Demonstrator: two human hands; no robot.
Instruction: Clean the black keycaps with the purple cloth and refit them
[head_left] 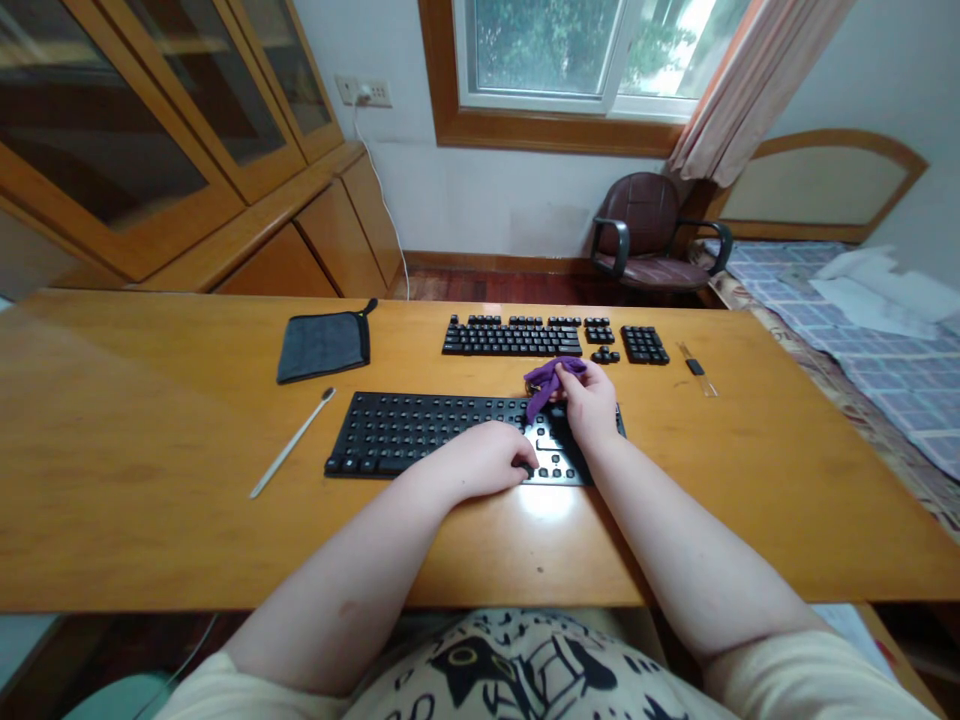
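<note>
A black keyboard base (427,425) with its keycaps off lies on the wooden table in front of me. My left hand (495,458) is closed on the lower part of the base, right of its middle, with the fingers curled down on it. Over the upper right of the base, my right hand (589,400) pinches a crumpled purple cloth (546,382). The cloth hangs down at the base's top edge and hides part of it. Behind the base, the black keycaps (512,338) are set out in keyboard order, with the number-pad caps (644,344) at the right end.
A white brush (292,443) with a dark head lies left of the base, below a grey cloth (324,346) with a dark border. A wire keycap puller (695,367) is on the right. Beyond the table stand a chair (646,225) and a bed (862,330).
</note>
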